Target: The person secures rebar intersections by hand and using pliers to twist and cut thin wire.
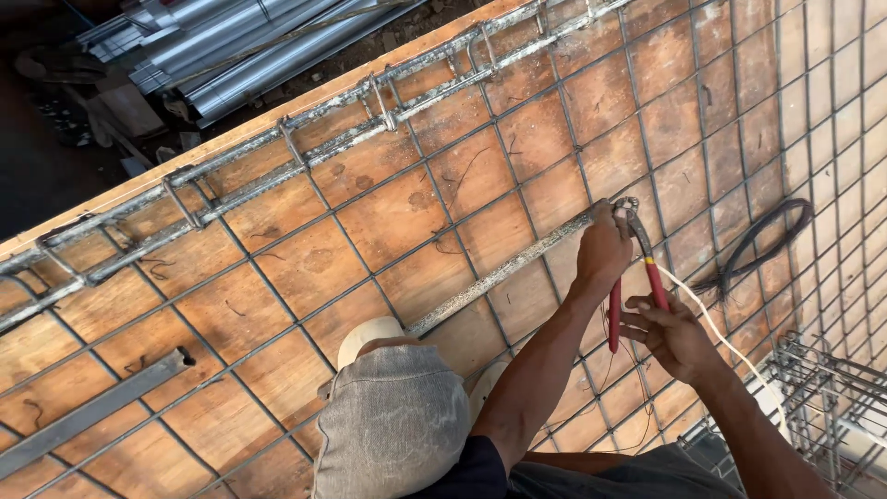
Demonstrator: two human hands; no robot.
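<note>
Red-handled pincers (637, 242) have their jaws at a crossing of the rebar mesh (517, 129), at the end of a thick grey bar (499, 275). My left hand (601, 251) is closed around the pincers just below the jaws, and one red handle sticks out under it. My right hand (673, 334) sits lower right, with its fingers curled on the other red handle. A thin white string (730, 349) runs from the pincers down to the right. The mesh lies on brown plywood formwork (388, 217).
A coil of black tie wire (759, 242) lies on the mesh to the right. A rebar cage (832, 397) stands at the bottom right, and another (370, 103) runs along the formwork's far edge. Stacked metal sheets (231, 46) lie beyond. My grey-trousered knee (397, 425) fills the bottom centre.
</note>
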